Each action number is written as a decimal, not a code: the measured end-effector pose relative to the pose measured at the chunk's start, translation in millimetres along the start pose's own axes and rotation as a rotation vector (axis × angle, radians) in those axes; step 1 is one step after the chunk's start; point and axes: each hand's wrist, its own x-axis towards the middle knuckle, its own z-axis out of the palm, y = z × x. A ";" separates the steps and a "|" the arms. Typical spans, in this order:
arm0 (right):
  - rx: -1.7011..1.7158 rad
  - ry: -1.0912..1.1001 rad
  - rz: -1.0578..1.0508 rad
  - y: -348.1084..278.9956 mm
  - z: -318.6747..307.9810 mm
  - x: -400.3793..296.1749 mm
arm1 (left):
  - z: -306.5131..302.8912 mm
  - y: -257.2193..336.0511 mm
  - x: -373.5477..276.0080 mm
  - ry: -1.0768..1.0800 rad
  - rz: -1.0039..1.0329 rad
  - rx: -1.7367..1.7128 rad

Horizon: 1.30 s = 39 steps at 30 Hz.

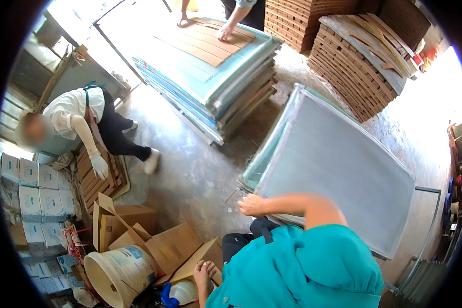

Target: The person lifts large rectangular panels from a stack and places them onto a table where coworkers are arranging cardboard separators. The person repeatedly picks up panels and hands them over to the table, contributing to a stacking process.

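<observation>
My right hand is curled into a fist by the lower left corner of a large framed grey mesh screen. A thin metal rod sticks out just beyond the fist; whether the fingers grip it or the frame cannot be told. Greenish sheeting shows under the screen's left edge. My left hand hangs near my body with its fingers curled in and nothing visible in it. Opened cardboard boxes lie beside it, with a white rounded object with a blue part just below.
A co-worker's hands rest on brown cardboard strips atop a stack of frames. Another person bends over stacked cardboard. A white bucket and white cartons stand left. Cardboard stacks rise behind.
</observation>
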 end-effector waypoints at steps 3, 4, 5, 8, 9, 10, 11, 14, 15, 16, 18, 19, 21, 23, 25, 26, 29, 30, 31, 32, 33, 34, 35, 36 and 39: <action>0.006 0.070 0.096 20.4 -30.3 -8.5 | 10.7 50.7 36.6 -0.041 0.025 0.028; 0.003 0.053 0.162 31.4 -36.5 -6.2 | 13.7 64.1 50.5 -0.066 0.029 0.026; 0.002 0.034 0.232 42.2 -40.5 -2.8 | 16.5 76.4 66.2 -0.099 0.039 0.021; -0.027 0.020 0.299 69.9 -44.5 12.7 | 24.0 120.6 122.0 -0.372 0.022 -0.043; -0.052 -0.017 0.296 79.0 -45.9 21.8 | 23.1 135.6 134.6 -0.463 0.021 -0.071; -0.058 -0.063 0.297 85.5 -47.8 35.3 | 28.2 151.3 146.7 -0.364 0.074 0.034; -0.006 0.022 0.356 89.8 -51.5 51.0 | 35.9 174.6 160.8 -0.333 0.135 0.218; 0.142 0.079 0.536 83.7 -65.6 87.0 | 57.9 244.6 189.7 -0.355 0.253 0.403; 0.198 0.055 0.590 84.5 -70.5 97.9 | 71.5 266.8 198.5 -0.373 0.315 0.378; 0.263 0.044 0.645 86.4 -74.6 107.5 | 86.5 286.6 206.1 -0.385 0.366 0.357; 0.403 0.046 0.717 92.1 -80.6 118.4 | 114.0 319.2 218.6 -0.455 0.373 0.378; 0.427 0.057 0.751 95.8 -81.9 121.2 | 125.0 331.7 225.1 -0.480 0.367 0.395; 0.462 0.094 0.811 110.6 -85.1 122.3 | 151.1 351.4 233.6 -0.509 0.358 0.349; 0.499 0.131 0.911 128.9 -88.8 118.4 | 172.1 368.3 244.6 -0.570 0.348 0.411; 0.528 0.096 1.033 152.5 -93.1 114.4 | 190.6 380.7 258.1 -0.568 0.346 0.493; 0.598 0.071 1.093 166.2 -94.5 113.5 | 198.3 386.5 267.3 -0.559 0.348 0.544; 0.693 0.053 1.218 212.4 -99.8 113.2 | 229.6 408.1 293.4 -0.522 0.391 0.651; 0.713 0.047 1.235 229.8 -101.2 113.1 | 239.4 414.9 300.1 -0.510 0.401 0.660; 0.740 0.098 1.228 244.6 -102.6 112.4 | 249.4 420.0 304.6 -0.487 0.381 0.668; 0.758 0.128 1.231 262.4 -102.2 109.5 | 264.2 422.6 311.1 -0.496 0.395 0.699; 0.777 0.159 1.231 276.3 -106.2 109.8 | 277.2 430.7 315.0 -0.492 0.389 0.729; 0.765 0.169 1.243 292.8 -112.0 112.1 | 289.3 441.4 316.4 -0.466 0.336 0.770; 0.787 0.204 1.231 305.1 -116.5 113.4 | 300.8 447.2 317.2 -0.480 0.364 0.738; 0.802 0.222 1.226 317.3 -122.4 113.9 | 315.9 450.4 317.3 -0.474 0.346 0.714; 0.758 0.294 1.208 359.4 -146.9 119.0 | 356.7 461.4 318.5 -0.495 0.330 0.726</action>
